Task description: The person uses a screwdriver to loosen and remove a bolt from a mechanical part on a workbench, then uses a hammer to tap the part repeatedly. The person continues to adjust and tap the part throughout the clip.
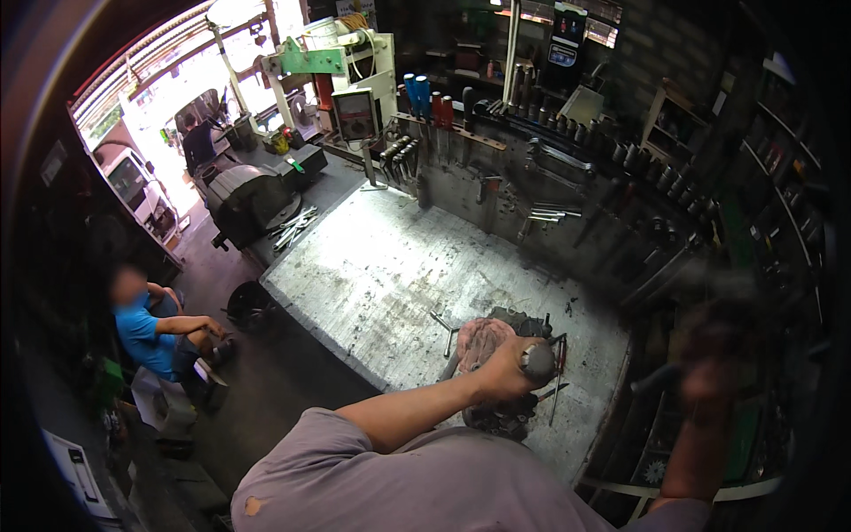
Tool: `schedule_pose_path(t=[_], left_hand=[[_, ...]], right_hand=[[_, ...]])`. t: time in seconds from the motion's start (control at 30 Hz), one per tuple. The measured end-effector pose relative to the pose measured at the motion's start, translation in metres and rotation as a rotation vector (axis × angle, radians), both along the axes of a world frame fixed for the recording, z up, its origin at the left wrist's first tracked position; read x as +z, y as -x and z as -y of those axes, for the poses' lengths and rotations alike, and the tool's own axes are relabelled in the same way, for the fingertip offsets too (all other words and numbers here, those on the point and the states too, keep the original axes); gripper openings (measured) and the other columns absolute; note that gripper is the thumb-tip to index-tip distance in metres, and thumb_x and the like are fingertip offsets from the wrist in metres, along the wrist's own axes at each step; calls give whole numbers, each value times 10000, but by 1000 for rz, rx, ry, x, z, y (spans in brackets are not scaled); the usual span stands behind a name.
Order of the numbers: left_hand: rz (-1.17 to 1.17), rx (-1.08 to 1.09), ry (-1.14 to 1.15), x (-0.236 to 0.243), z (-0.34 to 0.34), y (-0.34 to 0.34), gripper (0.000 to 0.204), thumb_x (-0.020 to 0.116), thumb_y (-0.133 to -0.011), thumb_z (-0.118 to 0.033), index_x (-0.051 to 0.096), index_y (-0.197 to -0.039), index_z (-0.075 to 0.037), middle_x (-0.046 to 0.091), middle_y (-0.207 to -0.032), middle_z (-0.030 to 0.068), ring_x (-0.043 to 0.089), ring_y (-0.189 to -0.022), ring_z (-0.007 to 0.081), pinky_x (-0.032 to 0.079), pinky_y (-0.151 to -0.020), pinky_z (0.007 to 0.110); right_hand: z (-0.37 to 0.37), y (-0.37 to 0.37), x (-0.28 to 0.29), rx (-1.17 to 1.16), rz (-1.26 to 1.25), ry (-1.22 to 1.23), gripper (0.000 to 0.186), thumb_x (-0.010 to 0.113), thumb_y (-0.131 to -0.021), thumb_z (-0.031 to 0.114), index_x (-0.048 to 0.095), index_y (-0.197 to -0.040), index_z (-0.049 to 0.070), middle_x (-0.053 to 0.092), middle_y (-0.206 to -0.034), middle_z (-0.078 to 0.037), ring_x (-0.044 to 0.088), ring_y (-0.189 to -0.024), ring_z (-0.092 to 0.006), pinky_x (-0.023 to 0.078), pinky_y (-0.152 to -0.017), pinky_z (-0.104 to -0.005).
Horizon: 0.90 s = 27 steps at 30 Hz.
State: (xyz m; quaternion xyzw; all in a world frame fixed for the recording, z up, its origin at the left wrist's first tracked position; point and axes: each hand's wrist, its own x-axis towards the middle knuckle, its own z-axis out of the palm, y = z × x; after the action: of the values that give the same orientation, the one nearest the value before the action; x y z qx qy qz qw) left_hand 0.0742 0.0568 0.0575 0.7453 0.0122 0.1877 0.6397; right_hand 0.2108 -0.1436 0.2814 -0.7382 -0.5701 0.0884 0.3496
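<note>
Left hand (507,368) clenching around a grey metal cylinder (538,360), pressing it over the dark engine part (507,412) sitting at the workbench (381,266) near edge, pink rag (483,341) lying just behind, right hand (709,377) raised and blurring, grip unreadable, seated person in blue (146,332) well apart at left.

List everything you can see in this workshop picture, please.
worn grey metal workbench: one, centre
dark greasy engine part: one, near bench edge, under the left hand
pink rag: one, on the engine part
blue- and red-handled screwdrivers: several, rack behind bench
loose silver wrenches: a handful, far left bench end
seated person in blue shirt: one, left floor
left hand: gripping a grey cylindrical tool over the engine part
right hand: raised, blurred, holding a dark handle; what it is cannot be told
</note>
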Motion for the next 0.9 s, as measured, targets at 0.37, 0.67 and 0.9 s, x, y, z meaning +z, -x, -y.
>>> schedule_pose_path(t=[0.37,0.67,0.9], left_hand=[[-175,-124,19,-8,-33,-1,416,907,-827,-39,703,-1189,-27,768,-1022,73,755,-973,194,618,-898,364],[-261,58,-372,-39,-26,31,255,701,-991,-130,783,-1215,-42,796,-1110,214,778,-1060,393,592,-934,467],[-162,101,-423,-21,-23,27,242,701,-959,-59,747,-1194,-20,788,-1100,211,779,-1047,384,596,-917,469]], right_hand=[[48,26,-72,-293,45,153,396,731,-1070,351,696,-1392,123,766,-1260,-203,731,-1191,-417,596,-1005,-485],[143,30,-277,-740,-104,180,684,765,-962,114,559,-1614,133,727,-1336,-253,711,-1228,-442,581,-1058,-505],[127,45,-369,-858,85,296,653,825,-918,81,652,-1543,162,690,-1174,-195,683,-1119,-419,559,-969,-517]])
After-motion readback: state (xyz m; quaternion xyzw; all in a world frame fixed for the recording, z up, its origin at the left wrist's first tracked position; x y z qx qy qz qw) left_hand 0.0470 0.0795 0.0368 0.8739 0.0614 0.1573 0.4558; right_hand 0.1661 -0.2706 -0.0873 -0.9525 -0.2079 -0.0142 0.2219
